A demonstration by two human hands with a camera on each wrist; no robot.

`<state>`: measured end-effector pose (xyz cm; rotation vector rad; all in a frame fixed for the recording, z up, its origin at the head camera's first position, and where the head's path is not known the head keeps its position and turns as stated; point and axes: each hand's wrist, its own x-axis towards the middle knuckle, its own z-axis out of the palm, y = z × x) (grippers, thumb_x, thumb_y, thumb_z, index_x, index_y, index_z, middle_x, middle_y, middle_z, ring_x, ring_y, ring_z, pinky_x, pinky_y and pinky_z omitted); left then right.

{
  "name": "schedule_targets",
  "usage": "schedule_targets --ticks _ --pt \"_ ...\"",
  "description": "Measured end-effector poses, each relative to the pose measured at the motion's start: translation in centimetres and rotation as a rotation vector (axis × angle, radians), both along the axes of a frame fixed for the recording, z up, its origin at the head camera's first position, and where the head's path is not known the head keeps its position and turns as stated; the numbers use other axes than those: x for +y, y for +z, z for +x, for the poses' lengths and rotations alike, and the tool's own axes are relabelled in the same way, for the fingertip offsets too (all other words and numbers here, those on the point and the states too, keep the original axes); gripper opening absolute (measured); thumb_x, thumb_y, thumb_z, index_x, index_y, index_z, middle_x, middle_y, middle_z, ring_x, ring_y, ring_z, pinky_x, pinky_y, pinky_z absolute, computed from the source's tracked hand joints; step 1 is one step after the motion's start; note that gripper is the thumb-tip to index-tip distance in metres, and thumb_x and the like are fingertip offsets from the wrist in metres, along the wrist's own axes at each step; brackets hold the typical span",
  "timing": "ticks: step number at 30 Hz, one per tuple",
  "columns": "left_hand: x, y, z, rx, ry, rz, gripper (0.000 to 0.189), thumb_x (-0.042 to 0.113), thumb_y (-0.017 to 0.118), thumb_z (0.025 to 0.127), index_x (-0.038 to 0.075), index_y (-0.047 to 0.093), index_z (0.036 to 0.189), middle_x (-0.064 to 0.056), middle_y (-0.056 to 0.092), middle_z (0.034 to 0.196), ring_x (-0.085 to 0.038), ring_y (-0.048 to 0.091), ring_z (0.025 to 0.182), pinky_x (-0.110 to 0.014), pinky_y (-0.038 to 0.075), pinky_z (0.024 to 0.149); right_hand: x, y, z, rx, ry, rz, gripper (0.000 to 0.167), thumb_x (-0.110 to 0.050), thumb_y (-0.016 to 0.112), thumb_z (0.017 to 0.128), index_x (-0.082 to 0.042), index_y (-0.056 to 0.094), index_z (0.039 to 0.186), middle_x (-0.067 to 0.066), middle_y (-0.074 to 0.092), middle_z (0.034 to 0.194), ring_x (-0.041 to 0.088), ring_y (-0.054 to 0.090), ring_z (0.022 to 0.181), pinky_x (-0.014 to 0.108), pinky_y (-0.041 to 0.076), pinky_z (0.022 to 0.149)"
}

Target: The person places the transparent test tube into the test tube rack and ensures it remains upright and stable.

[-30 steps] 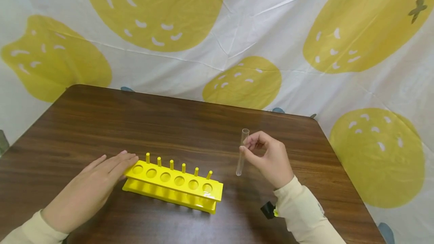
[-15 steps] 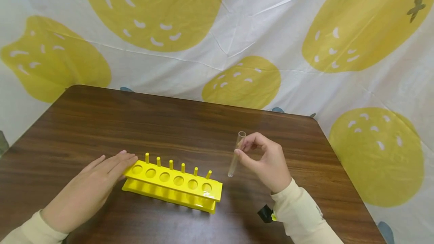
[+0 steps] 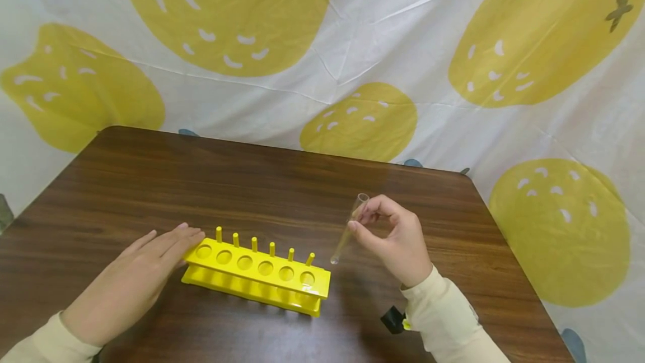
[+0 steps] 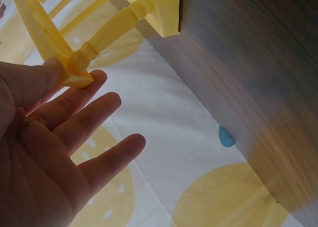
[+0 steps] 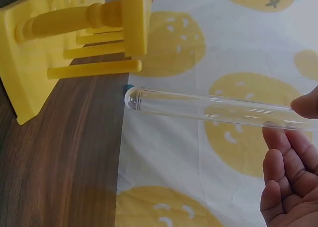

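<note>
A yellow test tube rack [image 3: 255, 265] stands on the table, its round holes empty and a row of pegs along its far side. My left hand [image 3: 141, 273] holds the rack's left end; in the left wrist view thumb and index finger pinch the upper plate's corner [image 4: 77, 79], the other fingers spread. Right of the rack, my right hand [image 3: 398, 242] pinches a clear glass test tube [image 3: 344, 242] near its open top between thumb and fingers. The tube leans, its rounded bottom toward the rack's right end. In the right wrist view this bottom [image 5: 133, 99] is beside the pegs, apart from them.
The dark wood-grain table [image 3: 227, 184] reaches back to a white cloth with yellow fruit prints [image 3: 360, 122]. A small black device [image 3: 392, 320] sits at the right wrist by the sleeve.
My right hand has moved a little left with the test tube, and the tube has tilted so its bottom swings toward the rack. My left hand and the rack have stayed put.
</note>
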<state>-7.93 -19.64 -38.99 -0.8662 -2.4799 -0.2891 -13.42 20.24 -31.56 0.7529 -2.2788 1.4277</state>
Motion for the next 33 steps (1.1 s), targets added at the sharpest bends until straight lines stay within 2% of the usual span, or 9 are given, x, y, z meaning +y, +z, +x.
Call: schedule_targets --ticks 8,20,26,33 --pt "0.0 0.0 0.0 0.007 -0.005 0.005 0.082 -0.023 0.069 0.066 0.002 0.053 0.142 -0.017 0.062 0.140 -0.037 0.061 0.126 -0.039 0.014 0.128 -0.2 0.4 0.2 -0.013 0.005 -0.040 0.018 0.007 0.078 0.083 -0.007 0.068 0.087 0.002 0.069 0.083 0.016 0.058 0.077 0.023 0.051 0.071" --pt "0.1 0.0 0.0 0.008 -0.006 0.002 0.081 -0.023 0.067 0.067 0.002 0.053 0.142 -0.018 0.062 0.139 -0.037 0.061 0.125 -0.041 0.018 0.127 -0.6 0.6 0.4 -0.025 0.054 -0.064 0.018 0.009 0.077 0.083 -0.006 0.069 0.089 0.004 0.071 0.087 0.016 0.061 0.079 0.025 0.054 0.074" --pt "0.0 -0.1 0.0 0.013 -0.008 0.000 0.082 -0.024 0.067 0.065 0.001 0.053 0.142 -0.018 0.062 0.139 -0.037 0.062 0.125 -0.038 0.013 0.128 -1.0 0.7 0.7 -0.027 0.114 -0.071 0.019 0.012 0.076 0.082 -0.003 0.068 0.090 0.006 0.071 0.088 0.018 0.064 0.082 0.028 0.057 0.079" --pt "0.0 -0.1 -0.1 0.023 -0.010 0.009 0.079 -0.023 0.065 0.067 0.001 0.053 0.141 -0.018 0.062 0.139 -0.037 0.062 0.124 -0.037 0.012 0.128 -1.4 0.7 1.1 -0.018 0.121 -0.055 0.020 0.011 0.077 0.082 -0.005 0.069 0.092 0.005 0.071 0.088 0.018 0.066 0.081 0.032 0.058 0.081"
